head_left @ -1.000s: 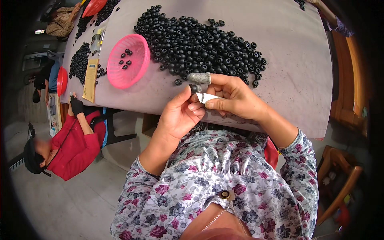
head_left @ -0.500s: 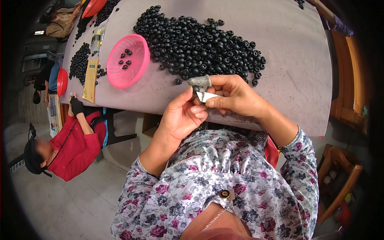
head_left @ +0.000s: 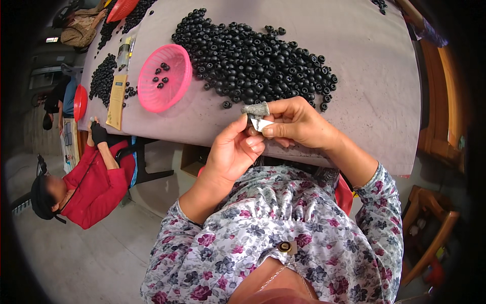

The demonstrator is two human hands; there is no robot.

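Above the near edge of the table my two hands meet. My left hand (head_left: 233, 152) pinches a small round black piece (head_left: 249, 118), mostly hidden by the fingers. Thumb and fingers of my right hand (head_left: 306, 125) are closed on a small white pointed blade-like piece (head_left: 260, 124), its tip against the black piece. A grey fabric finger cover (head_left: 255, 109) sits on my right index finger. Just beyond lies a large heap of round black pieces with holes (head_left: 253, 63). Left of the heap stands a pink plastic basket (head_left: 159, 100) with several black pieces inside.
On the left of the table are a smaller black heap (head_left: 104, 78), a tan card strip (head_left: 117, 101) and a red basket (head_left: 80, 103). A person in red (head_left: 104, 192) sits at the left. A wooden chair (head_left: 430, 233) stands at the lower right.
Both hands have shifted very slightly; the left has come a little closer round the black piece, which shows less. The white piece has tilted a little against it.
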